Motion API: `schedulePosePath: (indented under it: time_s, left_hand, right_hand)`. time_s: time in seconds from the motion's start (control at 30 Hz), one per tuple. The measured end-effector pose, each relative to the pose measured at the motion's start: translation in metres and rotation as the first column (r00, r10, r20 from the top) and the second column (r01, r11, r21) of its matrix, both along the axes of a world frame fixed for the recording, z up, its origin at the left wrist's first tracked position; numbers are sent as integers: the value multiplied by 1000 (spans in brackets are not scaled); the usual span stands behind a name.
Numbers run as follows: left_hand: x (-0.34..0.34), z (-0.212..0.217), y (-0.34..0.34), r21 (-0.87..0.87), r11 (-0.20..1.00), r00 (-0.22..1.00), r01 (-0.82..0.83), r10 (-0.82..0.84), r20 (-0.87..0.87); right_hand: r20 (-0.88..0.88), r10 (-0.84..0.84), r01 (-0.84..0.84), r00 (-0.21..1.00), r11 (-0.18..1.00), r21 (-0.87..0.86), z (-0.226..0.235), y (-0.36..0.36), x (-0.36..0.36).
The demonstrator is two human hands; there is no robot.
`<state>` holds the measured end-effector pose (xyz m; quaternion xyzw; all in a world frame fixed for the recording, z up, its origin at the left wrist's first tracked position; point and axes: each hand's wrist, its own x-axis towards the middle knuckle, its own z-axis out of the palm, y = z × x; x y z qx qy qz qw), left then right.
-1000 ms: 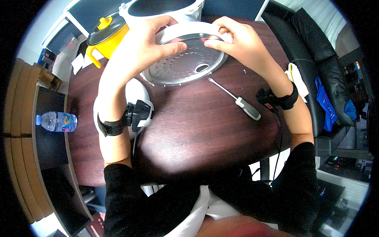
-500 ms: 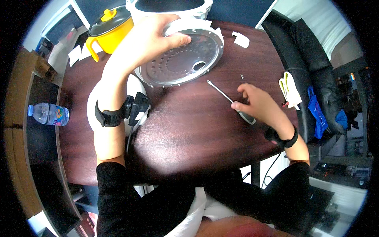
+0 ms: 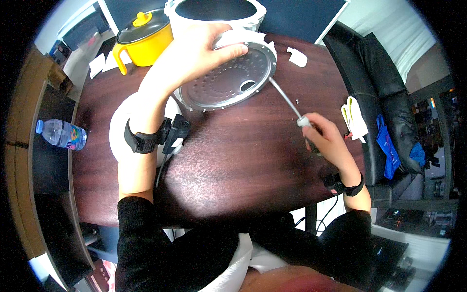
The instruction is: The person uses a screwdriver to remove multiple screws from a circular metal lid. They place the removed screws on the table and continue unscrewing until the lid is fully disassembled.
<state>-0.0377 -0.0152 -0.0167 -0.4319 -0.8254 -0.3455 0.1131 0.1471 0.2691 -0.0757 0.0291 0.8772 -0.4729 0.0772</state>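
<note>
My left hand (image 3: 206,53) grips the top edge of a round lid (image 3: 228,80), thumb over its dimpled metal underside. The lid is tilted up, with an oval hole low on its right and small screws round its rim. In my right hand (image 3: 327,138) is a screwdriver (image 3: 286,96), its handle wrapped by my fingers. Its shaft points up and left, and the tip reaches the lid's right rim; whether it sits in a screw cannot be told. Behind the lid stands a white rice cooker body (image 3: 255,23). Tiny loose screws (image 3: 297,101) lie right of the shaft.
A white rounded object (image 3: 121,129) lies under my left forearm. Toward the back are a yellow pot (image 3: 153,46) with a dark lid and a white plastic piece (image 3: 297,57). A folded cloth (image 3: 356,119) rests at the right edge; a water bottle (image 3: 63,135) is at the left.
My right hand has picked the screwdriver up off the table and raised its tip to the lid's rim. The left hand still holds the tilted lid.
</note>
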Motion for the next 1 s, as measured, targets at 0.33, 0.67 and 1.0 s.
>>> schedulePosePath:
  time_s: [0.33,0.67,1.0]
  left_hand:
    - [7,2,7,-13,996,991,-91,91,94]
    - [10,6,8,-32,983,963,-178,181,200]
    - [19,15,10,-105,955,947,-277,290,141]
  right_hand:
    - [-54,75,-92,996,852,-516,38,-47,-29]
    - [-41,135,-131,990,775,-618,33,-52,-44]
    - [-13,147,-141,989,910,-390,44,-36,-38]
